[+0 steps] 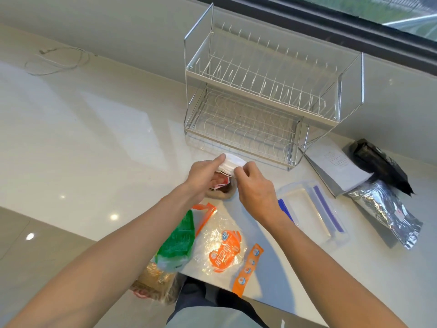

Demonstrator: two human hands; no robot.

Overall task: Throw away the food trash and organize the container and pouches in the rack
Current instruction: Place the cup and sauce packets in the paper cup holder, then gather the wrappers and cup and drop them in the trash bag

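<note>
We are holding one white crumpled wrapper (230,165) between our two hands, just in front of the rack's lower tier: our left hand (205,175) is curling its fingers round the wrapper's left side, and our right hand (254,183) is pinching its right edge with thumb and fingertips. Directly beneath the wrapper, one brownish paper bowl (221,191) is sitting on the tabletop (94,129), holding red and white scraps whose number we cannot tell. One two-tier wire rack (264,91) is standing behind our hands near the wall, both tiers bare. To the right of our right hand, one clear plastic container (312,209) with blue and purple strips is lying flat. Beyond it we are counting three pouches: one grey pouch (335,166) with a label lying by the rack's right foot, one black pouch (380,164) overlapping the grey one's far edge, and one silver foil pouch (387,211) lying nearest the tabletop's right side. Closer to us, one clear zip bag (220,242) with orange print is lying between our forearms, with one orange strip (248,268) just beside it near the tabletop's front edge. One green and white plastic bag (177,240) is lying under our left forearm, and below it one brown packet (153,280) is hanging past the edge. One thin white cord (59,60) is lying far left by the wall.
</note>
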